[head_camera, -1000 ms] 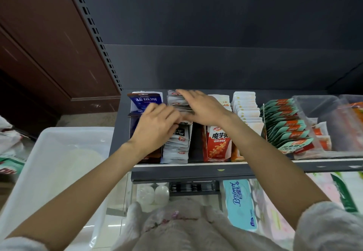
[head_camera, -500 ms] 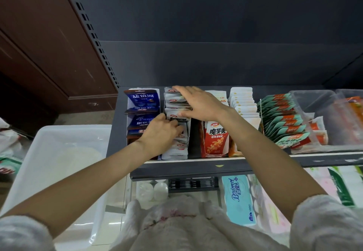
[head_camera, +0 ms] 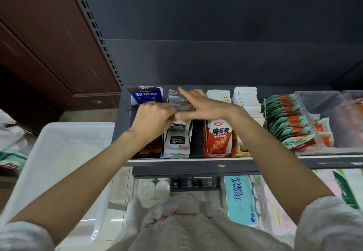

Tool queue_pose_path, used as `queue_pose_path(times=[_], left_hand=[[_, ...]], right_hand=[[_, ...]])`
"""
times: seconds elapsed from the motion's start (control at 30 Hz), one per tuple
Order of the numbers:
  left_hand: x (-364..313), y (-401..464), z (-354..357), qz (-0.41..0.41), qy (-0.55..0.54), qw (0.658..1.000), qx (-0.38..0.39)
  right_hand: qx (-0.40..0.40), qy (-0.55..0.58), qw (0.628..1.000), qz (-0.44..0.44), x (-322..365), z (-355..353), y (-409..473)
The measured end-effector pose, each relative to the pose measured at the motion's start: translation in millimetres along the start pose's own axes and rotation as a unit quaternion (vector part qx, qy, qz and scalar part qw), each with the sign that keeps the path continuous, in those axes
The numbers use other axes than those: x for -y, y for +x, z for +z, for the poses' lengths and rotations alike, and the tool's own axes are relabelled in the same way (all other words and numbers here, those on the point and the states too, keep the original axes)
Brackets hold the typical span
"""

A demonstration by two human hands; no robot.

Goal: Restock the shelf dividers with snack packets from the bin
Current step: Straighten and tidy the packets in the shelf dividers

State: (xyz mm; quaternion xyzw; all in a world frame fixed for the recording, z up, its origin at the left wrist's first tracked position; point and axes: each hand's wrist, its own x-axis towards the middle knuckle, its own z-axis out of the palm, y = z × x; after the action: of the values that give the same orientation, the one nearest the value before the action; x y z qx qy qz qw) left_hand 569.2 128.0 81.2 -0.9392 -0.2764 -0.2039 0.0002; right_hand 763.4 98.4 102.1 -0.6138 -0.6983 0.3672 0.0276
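I see the dark shelf (head_camera: 196, 165) spanning the middle, its divider lanes filled with snack packets. The white bin (head_camera: 59, 162) sits low at left, below the shelf's left end; its contents are too washed out to read. On the shelf, from left: blue packets (head_camera: 146, 95), grey packets (head_camera: 176, 142), red packets (head_camera: 218, 138), white packets (head_camera: 245, 97), teal packets (head_camera: 286, 117). My right hand (head_camera: 204, 107) lies flat, fingers straight, over the rear of the grey row. My left hand (head_camera: 152, 120) is curled at that row's left edge; motion blur hides whether it pinches a packet, so I cannot tell.
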Motion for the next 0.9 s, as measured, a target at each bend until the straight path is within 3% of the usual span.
queue_pose_path(times=[0.07, 0.17, 0.27, 0.33, 0.43, 0.5, 0.63, 0.77, 0.9], left_hand=[[0, -1, 3, -0.010, -0.008, 1.000, -0.006], [-1, -3, 3, -0.015, -0.011, 0.999, -0.041], [-8, -15, -1, 0.041, -0.038, 0.997, -0.053], [-16, -26, 0, 0.096, -0.048, 0.993, 0.051], [-24, -31, 4, 0.082, 0.033, 0.948, 0.305], [-28, -27, 6, 0.092, 0.078, 0.927, 0.356], [-42, -20, 5, 0.071, 0.139, 0.924, 0.349], [-47, -23, 4, 0.026, 0.131, 0.944, 0.301], [-23, -19, -6, 0.003, 0.109, 0.975, 0.195]], right_hand=[[-0.018, -0.052, 0.998, -0.016, 0, 7, 0], [-0.115, -0.097, 0.988, -0.035, -4, 17, 6], [-0.135, -0.097, 0.985, -0.050, -8, 18, 9], [-0.137, -0.096, 0.984, -0.053, -10, 18, 10], [-0.135, -0.103, 0.984, -0.054, -10, 18, 11], [-0.129, -0.106, 0.985, -0.052, -10, 18, 11], [-0.121, -0.099, 0.986, -0.052, -11, 17, 11], [-0.129, -0.118, 0.983, -0.061, -13, 14, 11], [-0.147, -0.130, 0.978, -0.070, -13, 12, 13]])
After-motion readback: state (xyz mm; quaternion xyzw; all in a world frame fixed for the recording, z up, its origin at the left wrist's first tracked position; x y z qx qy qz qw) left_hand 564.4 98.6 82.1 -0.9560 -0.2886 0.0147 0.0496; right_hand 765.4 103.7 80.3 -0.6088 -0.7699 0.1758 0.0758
